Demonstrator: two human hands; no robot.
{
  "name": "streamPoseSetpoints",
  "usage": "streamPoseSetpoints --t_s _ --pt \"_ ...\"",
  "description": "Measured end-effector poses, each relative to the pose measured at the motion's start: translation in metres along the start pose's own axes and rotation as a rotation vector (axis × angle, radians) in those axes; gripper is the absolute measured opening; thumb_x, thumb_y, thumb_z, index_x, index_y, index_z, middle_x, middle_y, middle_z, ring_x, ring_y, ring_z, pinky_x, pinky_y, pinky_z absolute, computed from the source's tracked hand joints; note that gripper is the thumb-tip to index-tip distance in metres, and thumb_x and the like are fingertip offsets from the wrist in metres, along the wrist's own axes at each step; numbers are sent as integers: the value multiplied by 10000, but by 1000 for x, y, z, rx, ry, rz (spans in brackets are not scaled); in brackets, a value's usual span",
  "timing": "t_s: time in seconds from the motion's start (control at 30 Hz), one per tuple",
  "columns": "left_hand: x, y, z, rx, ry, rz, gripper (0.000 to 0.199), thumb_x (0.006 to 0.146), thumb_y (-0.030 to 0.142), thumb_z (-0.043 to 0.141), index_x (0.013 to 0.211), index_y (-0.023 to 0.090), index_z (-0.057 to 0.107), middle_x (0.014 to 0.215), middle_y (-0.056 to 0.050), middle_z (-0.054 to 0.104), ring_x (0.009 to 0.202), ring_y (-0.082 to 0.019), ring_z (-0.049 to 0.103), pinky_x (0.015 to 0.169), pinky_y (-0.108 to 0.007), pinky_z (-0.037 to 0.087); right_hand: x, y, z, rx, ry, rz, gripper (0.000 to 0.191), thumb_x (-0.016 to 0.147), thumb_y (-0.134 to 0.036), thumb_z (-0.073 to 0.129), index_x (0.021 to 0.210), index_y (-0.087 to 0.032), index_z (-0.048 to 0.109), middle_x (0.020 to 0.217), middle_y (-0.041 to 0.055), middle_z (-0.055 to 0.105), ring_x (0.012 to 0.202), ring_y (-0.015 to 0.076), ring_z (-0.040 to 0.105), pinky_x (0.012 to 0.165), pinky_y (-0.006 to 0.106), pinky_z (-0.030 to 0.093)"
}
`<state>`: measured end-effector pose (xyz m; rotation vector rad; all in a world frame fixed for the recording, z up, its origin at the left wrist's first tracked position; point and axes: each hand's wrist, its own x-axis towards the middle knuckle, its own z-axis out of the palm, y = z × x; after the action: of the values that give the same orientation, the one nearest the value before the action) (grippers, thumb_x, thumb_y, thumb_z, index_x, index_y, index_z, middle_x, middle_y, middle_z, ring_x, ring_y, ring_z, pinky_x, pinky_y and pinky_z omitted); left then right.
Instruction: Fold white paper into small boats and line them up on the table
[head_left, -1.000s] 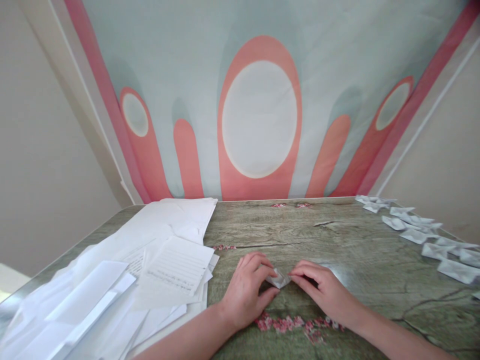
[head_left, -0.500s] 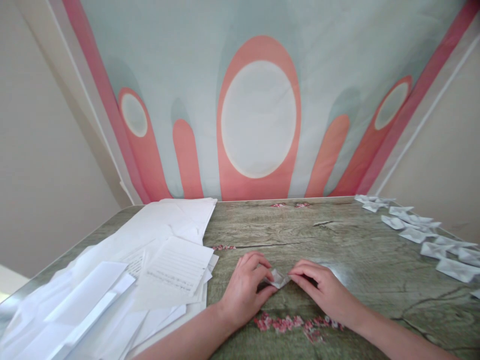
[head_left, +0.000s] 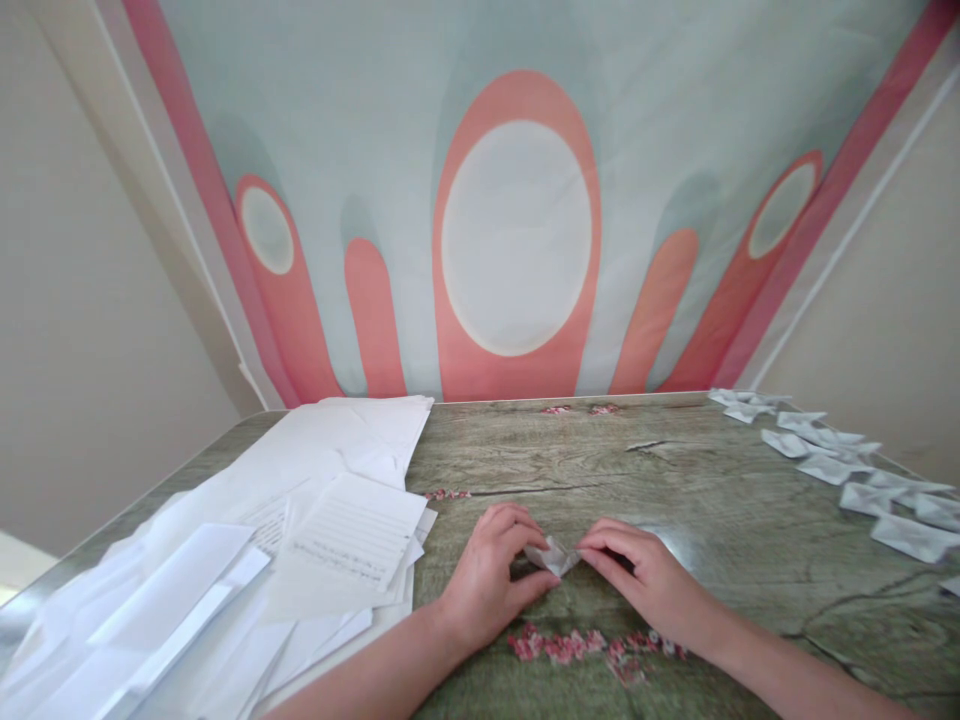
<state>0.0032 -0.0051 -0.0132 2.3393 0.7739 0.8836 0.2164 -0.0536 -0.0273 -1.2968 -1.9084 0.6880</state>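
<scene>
A small folded piece of white paper (head_left: 556, 556) lies between my two hands, low over the table. My left hand (head_left: 495, 570) curves around its left side, the thumb at its lower edge and the fingers bent above it. At the right corner, my right hand (head_left: 637, 565) pinches the paper between thumb and fingertips. Several folded paper boats (head_left: 915, 538) stand in a slanting row along the table's right edge, apart from my hands.
Left of my hands, a spread of white sheets (head_left: 352, 420) covers that side of the wood-patterned table (head_left: 570, 450). Lined, written sheets (head_left: 360, 535) and folded strips (head_left: 176, 590) lie on top. Behind the table rises a wall covering (head_left: 517, 240) with coral shapes.
My left fingers have loosened and lifted slightly, so more of the folded paper shows. The right hand keeps its pinch in nearly the same place.
</scene>
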Motion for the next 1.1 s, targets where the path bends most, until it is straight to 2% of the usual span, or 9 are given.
streamPoseSetpoints --t_s 0.1,0.23,0.5,0.87,1.1 --pt "-1 2 -1 18 43 -33 162 771 233 653 918 194 596 945 -61 594 974 -221 510 863 -364 419 0 0 -1 2 3 -2 270 916 -354 433 820 -204 636 790 29 616 764 161 577 703 276 458" --pt "-3 1 -4 125 81 -103 61 818 232 579 863 191 592 884 -54 599 889 -212 535 812 -351 429 -1 -1 -5 -9 0 -16 253 921 -338 430 855 -212 640 817 28 618 788 159 580 719 270 454" --pt "-5 -2 -6 226 33 -153 66 826 208 552 789 190 604 825 -41 613 847 -207 547 789 -336 422 0 3 -7 -36 -3 -26 234 922 -320 434 895 -217 643 839 31 617 800 158 580 732 272 448" --pt "-3 -2 -6 204 14 -103 91 834 181 534 774 185 602 829 -45 613 851 -204 537 784 -322 413 -1 1 -8 -47 -12 -41 250 930 -299 421 882 -210 650 828 31 610 790 151 575 720 264 442" --pt "-4 -4 -6 189 5 -123 99 847 208 534 788 188 612 841 -43 619 858 -199 537 793 -316 407 -2 5 -8 -33 1 -30 221 910 -299 466 918 -230 676 845 28 617 786 146 585 711 253 452"
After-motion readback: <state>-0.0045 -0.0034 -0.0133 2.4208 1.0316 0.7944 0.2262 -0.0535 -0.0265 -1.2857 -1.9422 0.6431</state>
